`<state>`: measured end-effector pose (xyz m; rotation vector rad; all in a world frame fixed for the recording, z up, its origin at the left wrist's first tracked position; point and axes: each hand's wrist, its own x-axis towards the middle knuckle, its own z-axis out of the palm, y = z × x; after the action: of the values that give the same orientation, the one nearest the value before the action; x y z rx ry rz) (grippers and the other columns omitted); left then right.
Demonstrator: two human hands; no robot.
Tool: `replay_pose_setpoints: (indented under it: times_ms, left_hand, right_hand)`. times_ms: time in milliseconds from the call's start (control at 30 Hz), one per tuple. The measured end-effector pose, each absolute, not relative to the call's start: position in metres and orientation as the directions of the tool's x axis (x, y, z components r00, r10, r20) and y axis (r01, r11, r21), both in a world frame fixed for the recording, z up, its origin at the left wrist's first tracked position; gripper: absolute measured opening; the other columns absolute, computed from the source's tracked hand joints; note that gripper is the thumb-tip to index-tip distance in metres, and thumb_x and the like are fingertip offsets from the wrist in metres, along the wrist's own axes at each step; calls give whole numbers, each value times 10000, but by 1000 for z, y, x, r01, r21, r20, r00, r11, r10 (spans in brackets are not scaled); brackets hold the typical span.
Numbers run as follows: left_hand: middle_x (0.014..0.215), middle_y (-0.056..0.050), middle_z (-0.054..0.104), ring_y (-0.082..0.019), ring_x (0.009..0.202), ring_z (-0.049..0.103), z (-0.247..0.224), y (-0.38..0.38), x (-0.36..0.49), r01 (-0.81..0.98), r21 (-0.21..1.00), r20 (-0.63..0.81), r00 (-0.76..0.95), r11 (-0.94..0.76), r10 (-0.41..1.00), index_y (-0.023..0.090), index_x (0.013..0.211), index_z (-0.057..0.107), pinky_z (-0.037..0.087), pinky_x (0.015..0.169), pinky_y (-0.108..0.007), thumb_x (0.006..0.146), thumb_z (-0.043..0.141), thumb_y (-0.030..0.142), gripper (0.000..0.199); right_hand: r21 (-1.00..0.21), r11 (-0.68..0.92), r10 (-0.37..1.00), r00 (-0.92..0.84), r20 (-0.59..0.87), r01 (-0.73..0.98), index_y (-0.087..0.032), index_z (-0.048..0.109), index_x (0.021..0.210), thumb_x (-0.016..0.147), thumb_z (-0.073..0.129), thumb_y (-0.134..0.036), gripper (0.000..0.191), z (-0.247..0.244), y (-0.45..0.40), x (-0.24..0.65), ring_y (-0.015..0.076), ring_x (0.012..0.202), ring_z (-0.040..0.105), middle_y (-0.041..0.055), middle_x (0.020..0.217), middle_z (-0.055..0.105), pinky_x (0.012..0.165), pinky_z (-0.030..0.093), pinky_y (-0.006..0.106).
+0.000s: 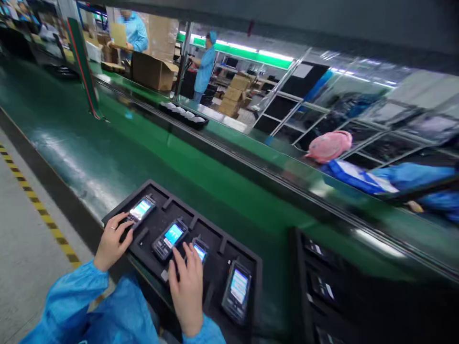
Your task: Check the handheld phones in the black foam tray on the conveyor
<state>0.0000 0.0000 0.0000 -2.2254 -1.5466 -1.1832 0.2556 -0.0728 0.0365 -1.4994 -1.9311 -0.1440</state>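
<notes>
On the green workbench, the leftmost handset lies in the black tray at the nearer left hand's parted fingertips, long axis slanting away rightward, while the right hand, fingers extended and unclosed, overlaps the third handset.

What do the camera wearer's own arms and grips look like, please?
Both arms wear loose, wrinkled, bright blue sleeves: the left sleeve reaches the wrist and looks gathered there, and the right sleeve shows only near its cuff. The left grip is an ungloved hand with a thin ring on one finger; the right grip is ungloved, with no ring visible.
</notes>
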Motion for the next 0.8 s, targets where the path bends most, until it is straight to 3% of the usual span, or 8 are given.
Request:
replay_pose_setpoints:
  times_ms: [267,500,800]
  left_hand:
    - [1282,-161,566,-340,1207,547,2,-2,3,872,252,664,160,-420,730,177,1146,668,495,978,-491,915,536,160,266]
    - [1282,-178,562,-362,1201,546,3,0,1,883,246,648,157,-399,746,172,1143,685,482,974,-512,926,540,243,270]
    - [1245,-183,579,-360,1161,558,5,1,1,889,196,684,178,-413,708,147,1113,689,481,920,-484,932,530,257,266]
  right_hand:
    - [-389,245,784,54,618,888,-222,673,1110,978,512,-285,217,27,-102,304,219,882,678,66,961,711,764,604,372]
    - [-305,169,814,42,580,937,-217,697,1124,980,500,-313,262,24,-122,302,265,966,698,90,1093,756,803,623,444]
    - [-283,158,848,17,530,946,-234,718,1140,963,504,-278,281,23,-127,298,306,1105,649,126,1208,709,850,633,503]
